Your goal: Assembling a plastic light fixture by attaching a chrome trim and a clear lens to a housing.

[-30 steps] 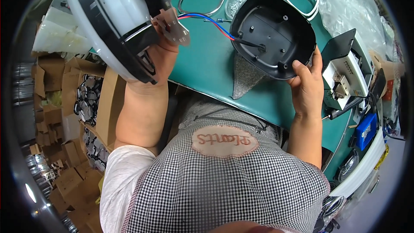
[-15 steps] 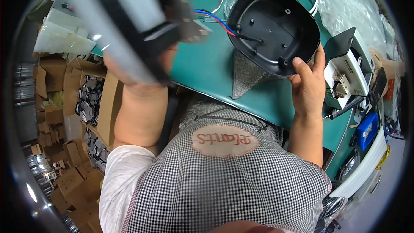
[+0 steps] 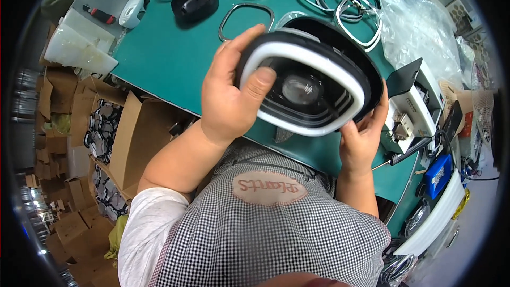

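Note:
Both my hands hold a lamp above the green table. Its front part [image 3: 300, 89] has a white oval rim, a black inside and a clear round lens. My left hand [image 3: 228, 87] grips this front part at its left side, the thumb over the white rim. Behind and to the right is the black bowl-shaped housing [image 3: 370, 66], held by my right hand [image 3: 361, 141] with the thumb at the lower edge. The two parts overlap; whether they are fully joined cannot be seen. The blue and red wires are hidden.
Chrome oval rings [image 3: 246, 5] and a small black housing [image 3: 195, 2] lie beyond my hands. Coiled cables [image 3: 366, 11] and a clear plastic bag [image 3: 419, 34] are at the far right. A white device [image 3: 419, 103] stands right. Cardboard boxes [image 3: 143, 143] with black parts are left.
My left hand has brought the front part down and rightward onto the black housing. My right hand has kept hold of the housing, which is now tilted and mostly covered.

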